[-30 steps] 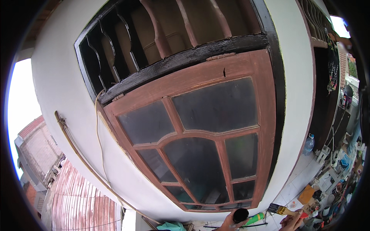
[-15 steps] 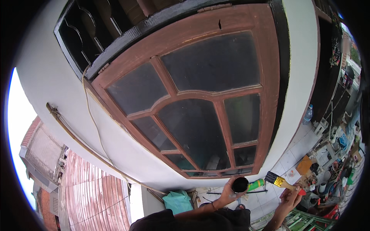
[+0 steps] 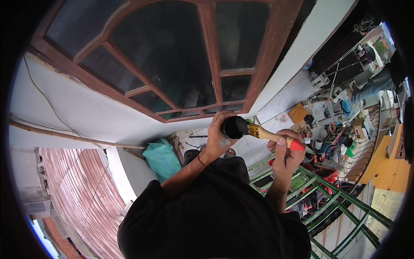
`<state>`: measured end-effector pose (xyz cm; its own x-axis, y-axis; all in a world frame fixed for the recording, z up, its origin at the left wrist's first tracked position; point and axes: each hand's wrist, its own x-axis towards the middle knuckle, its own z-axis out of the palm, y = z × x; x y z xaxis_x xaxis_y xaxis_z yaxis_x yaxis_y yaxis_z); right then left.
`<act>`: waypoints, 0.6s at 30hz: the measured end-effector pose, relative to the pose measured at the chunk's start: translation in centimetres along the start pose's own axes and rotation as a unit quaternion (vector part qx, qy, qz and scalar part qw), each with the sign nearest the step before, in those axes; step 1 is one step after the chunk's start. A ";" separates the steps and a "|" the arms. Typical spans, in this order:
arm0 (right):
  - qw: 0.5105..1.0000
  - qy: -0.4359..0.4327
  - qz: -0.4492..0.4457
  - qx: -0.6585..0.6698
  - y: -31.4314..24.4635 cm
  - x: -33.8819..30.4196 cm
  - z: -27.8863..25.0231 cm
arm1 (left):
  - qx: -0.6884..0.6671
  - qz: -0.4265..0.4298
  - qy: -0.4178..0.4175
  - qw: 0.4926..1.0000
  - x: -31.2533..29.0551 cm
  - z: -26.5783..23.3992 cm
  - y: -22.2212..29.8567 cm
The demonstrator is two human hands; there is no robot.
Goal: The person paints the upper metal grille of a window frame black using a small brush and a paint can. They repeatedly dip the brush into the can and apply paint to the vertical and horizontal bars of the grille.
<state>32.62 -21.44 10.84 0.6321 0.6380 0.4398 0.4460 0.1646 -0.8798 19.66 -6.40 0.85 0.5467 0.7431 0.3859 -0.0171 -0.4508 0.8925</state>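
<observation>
The left hand (image 3: 219, 136) wraps around 1 round container (image 3: 226, 131), gripping it from the left with its mouth tipped up to view. The inside looks black, but whether that is liquid or a coated wall, and how full it is, cannot be made out.

The right hand (image 3: 285, 156) is closed on the wooden handle of 1 paintbrush (image 3: 268, 135), whose red end sticks out to the right. Its dark bristles reach left over the container's right rim; black merges with black there, so whether the tips are dipped or only rest on the edge cannot be told.

On the left, near the foot of the wall, sits 1 teal plastic bag (image 3: 160, 157), its contents hidden. Far right, among crowded clutter, stands a white pot (image 3: 318, 143), too small for its inside to be read.

The far brown-framed window (image 3: 210, 56) is cut off at the top, its panes too dark to see through clearly. Near right, a green metal frame (image 3: 340, 203) partly covers items below; black clothing (image 3: 207, 207) hides the near middle.
</observation>
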 end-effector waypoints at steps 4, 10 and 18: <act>0.989 -0.104 -0.035 -0.102 0.4 0.7 0.9 | 0.012 -0.010 0.019 1.000 -0.2 0.0 0.5; 0.982 -0.115 -0.082 -0.127 0.1 1.7 2.8 | 0.055 0.015 0.042 0.997 -0.1 -0.4 0.6; 0.978 -0.133 -0.116 -0.109 0.8 2.9 5.4 | 0.043 -0.005 0.070 0.997 0.2 -0.6 0.9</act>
<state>31.40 -15.38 10.49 0.3225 0.7807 0.5353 0.7014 0.1826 -0.6890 19.24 -6.30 1.85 0.4246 0.8062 0.4120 0.0627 -0.4801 0.8750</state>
